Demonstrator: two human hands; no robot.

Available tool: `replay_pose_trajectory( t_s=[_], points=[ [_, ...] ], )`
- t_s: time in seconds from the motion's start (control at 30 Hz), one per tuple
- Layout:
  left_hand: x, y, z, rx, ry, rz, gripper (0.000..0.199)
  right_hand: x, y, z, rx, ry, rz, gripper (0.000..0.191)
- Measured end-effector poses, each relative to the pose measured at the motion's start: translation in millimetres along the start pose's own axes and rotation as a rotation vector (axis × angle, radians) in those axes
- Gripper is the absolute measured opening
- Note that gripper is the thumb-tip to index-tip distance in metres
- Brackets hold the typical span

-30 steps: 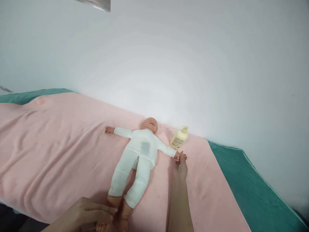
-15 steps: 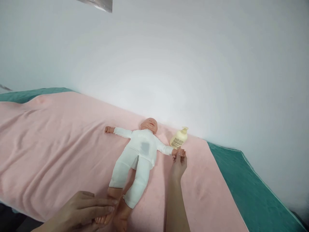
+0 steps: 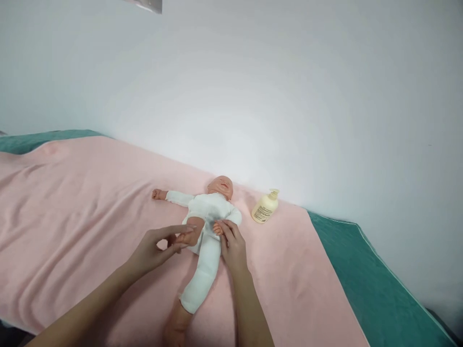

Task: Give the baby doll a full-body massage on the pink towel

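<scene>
A baby doll (image 3: 206, 201) with a white cloth body lies on its back on a pink blanket (image 3: 289, 270). My left hand (image 3: 159, 246) grips the doll's foot (image 3: 187, 237), and that leg is bent up over the belly. My right hand (image 3: 233, 243) pinches the doll's hand (image 3: 217, 228), with the arm folded across the chest. The doll's other leg (image 3: 202, 274) stretches toward me, and its other arm (image 3: 173, 196) lies out to the left. The grey patch on the chest is partly covered.
A pale yellow pump bottle (image 3: 265, 207) stands on the blanket right of the doll. Green cloth (image 3: 379, 274) shows past the blanket at the right and the far left. Behind rises a white wall (image 3: 231, 86).
My left hand has lifted the doll's foot from near the front up to its belly. My right hand has brought the doll's hand from out at the side in over the chest.
</scene>
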State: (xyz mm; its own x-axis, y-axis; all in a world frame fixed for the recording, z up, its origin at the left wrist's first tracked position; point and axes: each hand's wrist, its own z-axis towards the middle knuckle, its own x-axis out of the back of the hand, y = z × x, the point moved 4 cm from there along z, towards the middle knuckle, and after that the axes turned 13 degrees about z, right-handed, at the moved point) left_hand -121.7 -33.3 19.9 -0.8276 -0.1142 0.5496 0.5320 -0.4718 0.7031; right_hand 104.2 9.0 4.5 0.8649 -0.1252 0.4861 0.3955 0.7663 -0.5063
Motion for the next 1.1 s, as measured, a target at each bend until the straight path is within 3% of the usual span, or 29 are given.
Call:
replay_pose_trajectory(
  t_s=[0.23,0.33,0.5,0.67,0.77,0.97,1.1],
  points=[
    [1.6,0.1,7.7,0.074,-0.019,-0.053,0.029,1.1,3.1,-1.9,-0.022,0.000,0.026,0.040],
    [2.4,0.0,-5.5,0.058,-0.020,-0.094,0.028,10.4,10.9,-4.0,-0.100,0.139,0.093,0.036],
    [-2.9,0.7,-41.7,0.044,-0.031,-0.031,0.026,36.5,30.2,-11.9,-0.403,0.491,0.230,0.039],
    [-5.9,0.4,-84.3,-0.173,-0.115,0.061,0.035,60.5,43.4,-21.2,-0.668,0.760,0.286,0.051],
    [-4.7,-0.3,-103.5,-0.218,-0.195,0.105,0.046,70.4,56.4,-28.5,-0.768,0.892,0.375,0.056],
    [-7.6,3.4,-120.2,-0.185,-0.335,-0.046,0.047,79.7,87.6,-45.4,-0.894,1.018,0.473,0.062],
    [-9.8,1.6,-124.3,-0.190,-0.329,-0.062,0.039,79.6,95.2,-48.7,-0.932,1.026,0.498,0.055]
  ],
)
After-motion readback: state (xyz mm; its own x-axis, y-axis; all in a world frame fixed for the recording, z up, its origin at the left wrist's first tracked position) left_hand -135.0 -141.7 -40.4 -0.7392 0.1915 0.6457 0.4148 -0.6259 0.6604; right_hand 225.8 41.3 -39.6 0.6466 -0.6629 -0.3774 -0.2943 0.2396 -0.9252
